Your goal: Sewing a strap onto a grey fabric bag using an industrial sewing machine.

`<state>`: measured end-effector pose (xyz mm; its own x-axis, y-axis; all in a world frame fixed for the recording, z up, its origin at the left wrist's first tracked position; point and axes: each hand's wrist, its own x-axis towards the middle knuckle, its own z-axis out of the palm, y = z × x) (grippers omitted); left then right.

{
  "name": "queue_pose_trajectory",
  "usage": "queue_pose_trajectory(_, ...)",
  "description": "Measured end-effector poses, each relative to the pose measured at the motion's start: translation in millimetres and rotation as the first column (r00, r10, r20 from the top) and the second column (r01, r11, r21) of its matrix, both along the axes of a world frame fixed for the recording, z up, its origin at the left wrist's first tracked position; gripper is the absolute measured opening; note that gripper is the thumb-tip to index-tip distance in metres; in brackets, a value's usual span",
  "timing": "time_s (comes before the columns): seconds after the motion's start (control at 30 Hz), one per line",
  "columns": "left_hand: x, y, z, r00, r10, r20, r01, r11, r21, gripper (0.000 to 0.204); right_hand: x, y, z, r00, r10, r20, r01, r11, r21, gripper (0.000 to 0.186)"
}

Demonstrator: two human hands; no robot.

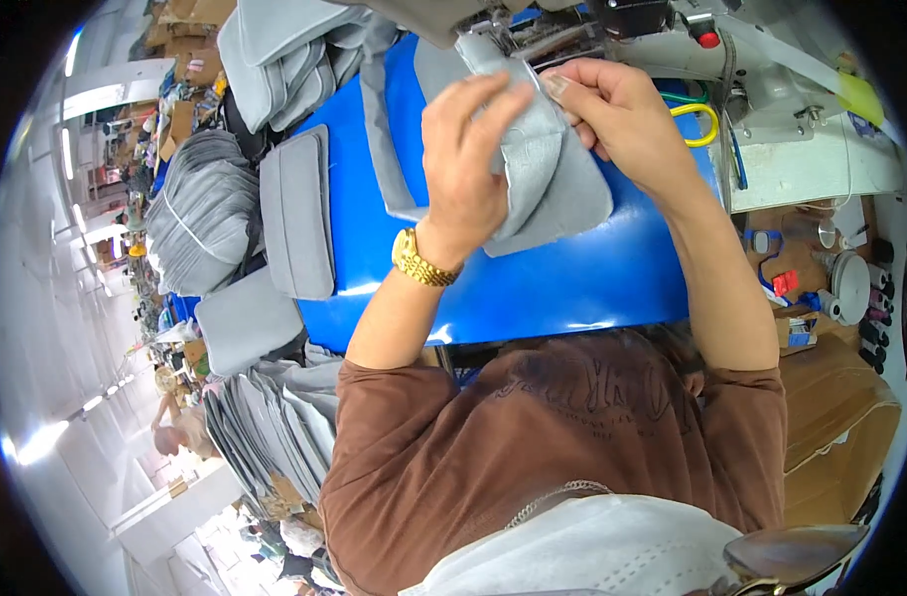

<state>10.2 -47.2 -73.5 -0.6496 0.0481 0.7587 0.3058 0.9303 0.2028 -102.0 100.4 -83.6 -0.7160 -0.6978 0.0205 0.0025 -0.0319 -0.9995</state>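
A grey padded fabric piece (pixel 535 159) lies folded over on the blue work surface, close to the sewing machine. My right hand (pixel 612 109) pinches its upper right edge between thumb and fingers. At the left side of the piece, my left hand (pixel 465 164) is raised with its fingers apart and slightly smeared by motion; its lower palm is by the fabric. A long grey fabric strip (pixel 379 134) runs down the blue surface to the left of that hand. The sewing machine (pixel 562 40) shows only in part at the top edge.
Grey flat panels (pixel 299 214) lie at the blue table's left edge (pixel 572 298). Beyond them are a tied grey bundle (pixel 207 214) and stacked grey pieces (pixel 275 427). Yellow-handled scissors (pixel 709 124) rest right of my right hand. A cardboard box (pixel 836 417) stands lower right.
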Motion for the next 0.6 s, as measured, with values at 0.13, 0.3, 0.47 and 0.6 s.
queue_pose_trajectory(0.13, 8, 2, 12, 0.997, -0.038, 0.067, 0.045, 0.993, -0.109, 0.039, 18, 21, 2, 0.984, 0.118, 0.132, -0.099, 0.984, -0.147, 0.03)
queue_pose_trajectory(0.3, 10, 15, 24, 0.998, 0.054, 0.043, -0.061, 0.983, 0.176, 0.032, 26, 21, -12, 0.987, 0.123, 0.108, -0.102, 0.979, -0.178, 0.039)
queue_pose_trajectory(0.47, 22, 33, 17, 0.985, 0.118, 0.127, -0.135, 0.983, 0.128, 0.034, 28, 19, -20, 0.985, 0.126, 0.121, -0.099, 0.974, -0.205, 0.04)
queue_pose_trajectory(0.6, 23, 34, 17, 0.981, 0.125, 0.15, -0.145, 0.982, 0.125, 0.04, 28, 17, -21, 0.991, 0.104, 0.083, -0.083, 0.969, -0.233, 0.037)
